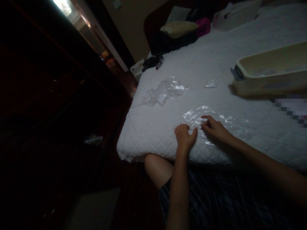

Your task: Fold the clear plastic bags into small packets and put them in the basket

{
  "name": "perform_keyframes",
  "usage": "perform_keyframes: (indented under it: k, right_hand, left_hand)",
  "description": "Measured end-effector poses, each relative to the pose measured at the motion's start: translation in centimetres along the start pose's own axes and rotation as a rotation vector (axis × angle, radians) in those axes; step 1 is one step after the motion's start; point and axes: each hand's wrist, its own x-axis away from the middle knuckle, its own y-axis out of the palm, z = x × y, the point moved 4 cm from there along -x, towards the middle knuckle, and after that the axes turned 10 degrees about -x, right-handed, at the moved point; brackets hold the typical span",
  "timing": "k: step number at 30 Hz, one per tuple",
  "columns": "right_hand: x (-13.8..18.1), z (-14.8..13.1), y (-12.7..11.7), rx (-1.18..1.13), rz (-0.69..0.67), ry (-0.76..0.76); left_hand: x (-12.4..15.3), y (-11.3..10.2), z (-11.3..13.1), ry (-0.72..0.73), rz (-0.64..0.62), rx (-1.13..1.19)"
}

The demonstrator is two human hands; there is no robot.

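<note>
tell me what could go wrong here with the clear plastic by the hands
The clear plastic looks thin and crumpled, so it might crease further or tear if the left hand and right hand pull unevenly. The hands are close to the near edge of the bed, so a light piece could slip off. In this dim light, clear plastic against the white cover may make its edges easy to miss.

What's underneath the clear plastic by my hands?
White quilted bedding shows beneath and through the clear plastic. Where the plastic crumples and glints, and where your right hand covers it, I can't see what lies underneath.
</note>
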Motion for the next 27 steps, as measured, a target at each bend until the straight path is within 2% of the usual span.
perform_keyframes:
  k: [4, 9, 19, 24, 27]
  right_hand:
    - [-0.11, -0.13, 0.01, 0.011, 0.008, 0.021]
    - [-0.51, -0.79, -0.07, 0.023, 0.0, -0.032]
    - [-0.96, -0.16, -0.27, 0.136, 0.035, 0.01]
    - [-0.84, -0.2, 0.05, 0.308, 0.029, -0.087]
    - [-0.67, -0.31, 0.35, 0.404, 0.001, -0.172]
  left_hand:
    - [0.16, 0.22, -0.06, 0.028, 0.024, -0.093]
    - [0.21, 0.31, 0.0, 0.061, 0.033, -0.175]
    - [0.19, 0.35, -0.14, 0.087, 0.067, -0.166]
    - [0.56, -0.33, 0.15, 0.133, 0.167, -0.151]
    - [0.97, -0.56, 0.69, 0.255, 0.237, -0.193]
